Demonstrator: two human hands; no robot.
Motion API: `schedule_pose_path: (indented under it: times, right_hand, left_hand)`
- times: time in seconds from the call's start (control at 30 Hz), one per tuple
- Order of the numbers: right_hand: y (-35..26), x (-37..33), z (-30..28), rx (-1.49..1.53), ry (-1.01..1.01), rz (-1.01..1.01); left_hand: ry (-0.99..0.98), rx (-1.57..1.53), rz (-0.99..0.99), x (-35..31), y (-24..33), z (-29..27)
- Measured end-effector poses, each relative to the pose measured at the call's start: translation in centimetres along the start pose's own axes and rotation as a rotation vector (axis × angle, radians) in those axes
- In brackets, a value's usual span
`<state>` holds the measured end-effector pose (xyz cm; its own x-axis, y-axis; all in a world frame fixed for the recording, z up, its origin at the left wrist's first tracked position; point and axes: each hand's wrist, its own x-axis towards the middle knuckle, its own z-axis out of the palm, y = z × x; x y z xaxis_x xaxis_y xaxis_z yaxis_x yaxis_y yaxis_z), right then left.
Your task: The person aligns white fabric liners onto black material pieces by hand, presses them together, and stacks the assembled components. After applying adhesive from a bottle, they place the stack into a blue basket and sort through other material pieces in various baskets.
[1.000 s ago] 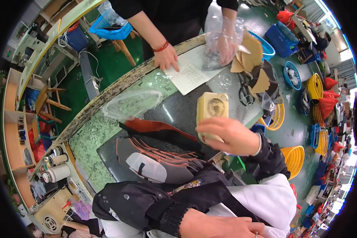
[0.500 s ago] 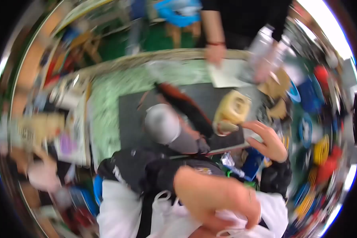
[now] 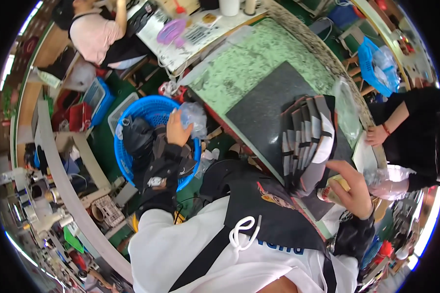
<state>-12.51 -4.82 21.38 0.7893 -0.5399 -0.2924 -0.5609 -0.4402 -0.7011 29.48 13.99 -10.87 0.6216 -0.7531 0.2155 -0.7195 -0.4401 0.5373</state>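
Note:
My left hand [image 3: 177, 129] reaches over a blue plastic basket [image 3: 124, 168]. Its thumb and fingers are apart, right beside a crumpled clear plastic bag [image 3: 194, 118]; I see nothing firmly gripped. Dark pieces and a black bundle [image 3: 138, 138] fill the basket. On the table, my right hand [image 3: 355, 191] arches over a yellowish jug [image 3: 341, 183], fingers apart. Its index fingertip lies near the lower edge of a fanned stack of grey and black pieces with orange edging [image 3: 308, 134]. The jug's pale neck [image 3: 326, 194] pokes out by the thumb; most of its body is hidden.
A dark mat [image 3: 259, 107] lies on the green-topped table [image 3: 259, 46]. At right, another person's hand [image 3: 377, 135] rests by a pale sheet. Another person in pink [image 3: 94, 36] sits at upper left. A blue crate [image 3: 379, 68] stands beyond the table.
The view has swung left and sharpened. My left hand has gone from in front of my chest to the basket. My right hand stays by the jug.

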Motion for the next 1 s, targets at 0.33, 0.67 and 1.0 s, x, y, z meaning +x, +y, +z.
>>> schedule_pose_path:
  times: [0.33, 0.67, 1.0]
  right_hand:
    - [-2.1, 10.1, 12.5, 0.302, -0.375, -0.415]
    - [16.0, -17.4, 37.3, 0.63, 0.673, 1.232]
    - [18.5, -23.0, 65.4, 1.011, 0.617, 1.988]
  left_hand:
    - [-0.312, 0.233, 0.135, 3.6, -3.1, 4.3]
    - [-0.944, -0.303, 0.642, -2.1, 18.3, 0.6]
    - [-1.689, 0.052, 1.057, -16.5, 28.6, 6.1]
